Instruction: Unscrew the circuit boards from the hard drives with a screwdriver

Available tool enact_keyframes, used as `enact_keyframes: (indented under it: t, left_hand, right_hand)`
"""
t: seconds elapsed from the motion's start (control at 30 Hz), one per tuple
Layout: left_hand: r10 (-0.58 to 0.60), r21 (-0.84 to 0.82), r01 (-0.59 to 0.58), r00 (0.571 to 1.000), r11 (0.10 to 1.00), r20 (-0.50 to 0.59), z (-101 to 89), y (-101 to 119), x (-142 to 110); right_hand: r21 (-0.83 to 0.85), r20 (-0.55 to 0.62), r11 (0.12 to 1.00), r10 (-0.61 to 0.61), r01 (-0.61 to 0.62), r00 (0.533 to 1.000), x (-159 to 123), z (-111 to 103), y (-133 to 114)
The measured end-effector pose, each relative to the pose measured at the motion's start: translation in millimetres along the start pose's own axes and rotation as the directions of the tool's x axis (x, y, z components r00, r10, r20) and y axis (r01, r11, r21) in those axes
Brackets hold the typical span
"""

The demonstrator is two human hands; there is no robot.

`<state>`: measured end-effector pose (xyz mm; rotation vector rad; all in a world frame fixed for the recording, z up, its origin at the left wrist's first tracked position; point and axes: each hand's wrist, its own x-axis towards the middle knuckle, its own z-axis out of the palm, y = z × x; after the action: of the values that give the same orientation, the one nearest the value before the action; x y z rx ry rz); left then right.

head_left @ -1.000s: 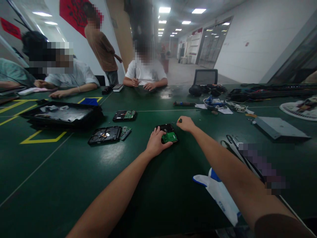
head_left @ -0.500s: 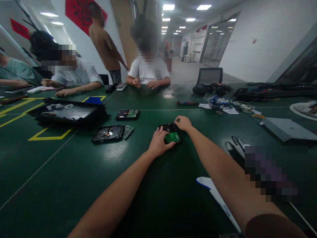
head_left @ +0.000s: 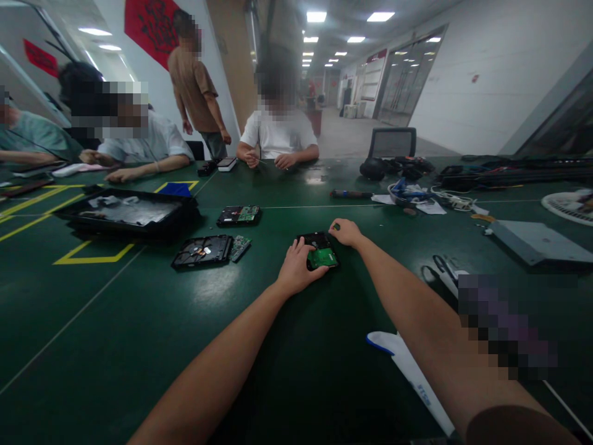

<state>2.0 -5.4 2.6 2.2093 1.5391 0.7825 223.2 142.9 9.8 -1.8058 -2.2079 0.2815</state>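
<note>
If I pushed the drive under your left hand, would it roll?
The drive probably won't roll or tip: it's flat and low. It might slide: the table looks shiny. Its bare green board may be fragile.

on the table (head_left: pixel 269 358), the front drive (head_left: pixel 318 241) lies before the person, the left hand (head_left: pixel 295 266) on its left and near edges, the right hand (head_left: pixel 346 233) at its far right corner; whether that one touches is unclear. left of it lies the left drive (head_left: pixel 197 254), with a loose board (head_left: pixel 239 248) at its right end. the rear drive (head_left: pixel 238 216) lies behind these two. farther left is the tray (head_left: pixel 152 211). a tool (head_left: pixel 351 194) lies beyond the right hand, wires (head_left: pixel 404 190) to its right. the box (head_left: pixel 540 241) lies far right; the glove (head_left: pixel 424 389) lies nearer, partly behind the right forearm. a chair (head_left: pixel 393 142) stands behind the table.
</note>
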Motion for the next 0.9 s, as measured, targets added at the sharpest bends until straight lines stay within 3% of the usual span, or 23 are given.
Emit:
enact_keyframes:
  t: [0.43, 0.7, 0.9]
  left_hand:
    - [-0.006, -0.004, 0.006, 1.000, 1.000, -0.007, 0.9, 2.5, 0.0]
    - [-0.115, -0.176, 0.078, 0.971, 0.981, -0.210, 1.4, -3.6, 6.1]
    - [-0.125, -0.174, 0.076, 0.949, 0.982, -0.290, 2.1, -10.0, 9.5]
  right_hand:
    - [-0.046, 0.009, 0.998, -0.045, 0.046, 0.999, -23.1, -7.3, 0.4]
    - [-0.119, -0.012, 0.993, -0.016, 0.014, 1.000, -56.4, -8.4, -5.6]
    - [-0.163, -0.051, 0.987, -0.021, 0.013, 0.998, -77.1, -8.1, -18.2]
